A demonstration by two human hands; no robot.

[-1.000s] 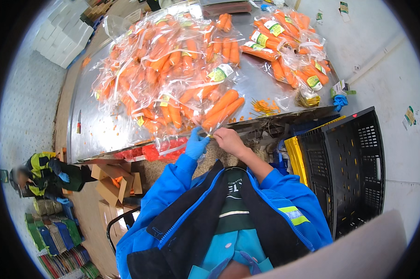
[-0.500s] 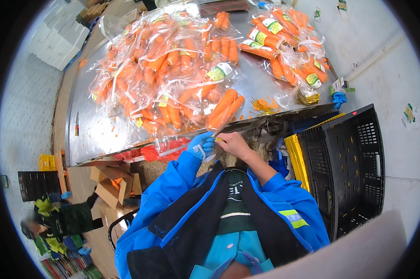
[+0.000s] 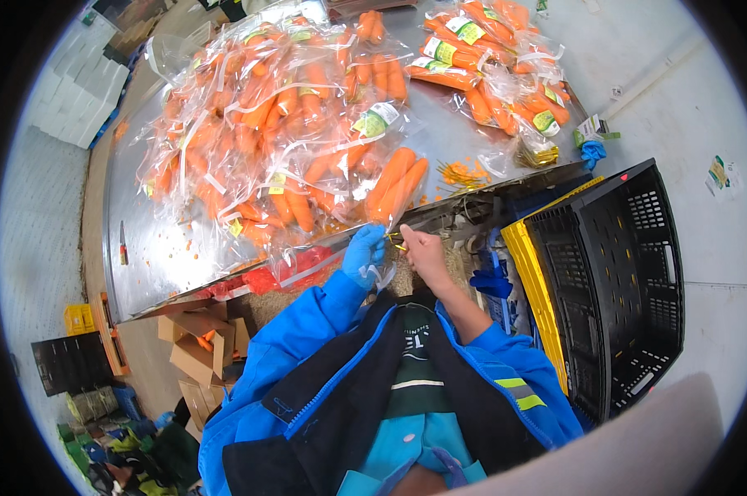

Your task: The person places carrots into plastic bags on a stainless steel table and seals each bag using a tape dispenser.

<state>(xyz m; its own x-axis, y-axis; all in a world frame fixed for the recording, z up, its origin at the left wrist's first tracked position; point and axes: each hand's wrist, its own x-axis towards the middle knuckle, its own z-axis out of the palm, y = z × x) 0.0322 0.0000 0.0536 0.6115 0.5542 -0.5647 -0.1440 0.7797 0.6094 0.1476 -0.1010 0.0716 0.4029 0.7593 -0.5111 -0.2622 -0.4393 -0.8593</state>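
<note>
At the table's near edge stands a clear plastic bag of carrots (image 3: pixel 397 186), its gathered neck pointing toward me. My left hand (image 3: pixel 362 255), in a blue glove, is closed around that neck. Just to its right, my bare right hand (image 3: pixel 424 253) pinches a thin gold twist tie (image 3: pixel 397 241) at the neck. A white strip of plastic dangles below the glove. Left of this bag lies a big heap of bagged carrots (image 3: pixel 266 124), their bag necks loose. Loose gold twist ties (image 3: pixel 463 175) lie just right of the bag, among orange scraps.
Labelled carrot bags (image 3: pixel 481 50) are piled at the far right of the metal table (image 3: pixel 142 240). A knife (image 3: pixel 123 244) lies at the left. Black crates (image 3: pixel 613 281) and a yellow one (image 3: pixel 532 289) stand at my right. A cardboard box (image 3: pixel 200 343) sits below the table.
My right hand has moved a little right, away from my left, with the twist tie now showing between them. The whole view has shifted slightly. At lower left, the other person has moved.
</note>
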